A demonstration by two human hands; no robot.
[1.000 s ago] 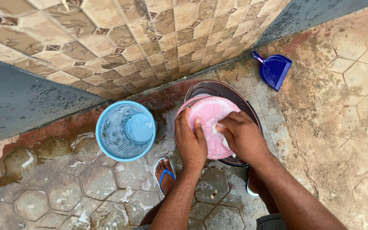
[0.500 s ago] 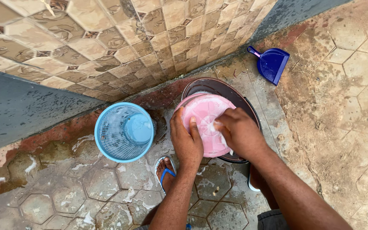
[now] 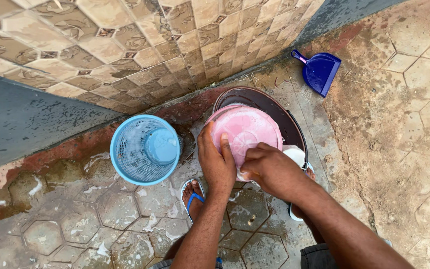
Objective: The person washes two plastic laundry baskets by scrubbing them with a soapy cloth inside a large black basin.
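A pink plastic basket point(image 3: 247, 129) lies upside down over a dark brown basin point(image 3: 274, 107), its soapy round bottom facing up. My left hand point(image 3: 216, 162) grips its left edge, thumb on the pink bottom. My right hand point(image 3: 269, 169) is closed on a white soapy sponge point(image 3: 294, 153) and presses at the basket's near right edge. Foam covers much of the pink surface.
A light blue mesh basket point(image 3: 146, 149) stands upright to the left on the wet hexagon-tiled floor. A blue dustpan point(image 3: 321, 72) lies at the back right by the tiled wall point(image 3: 150, 45). My foot in a blue-strapped sandal point(image 3: 193, 197) is just below the basin.
My right hand has slid with the sponge from the middle of the pink bottom down to its near right edge. My left hand has kept its grip on the left edge.
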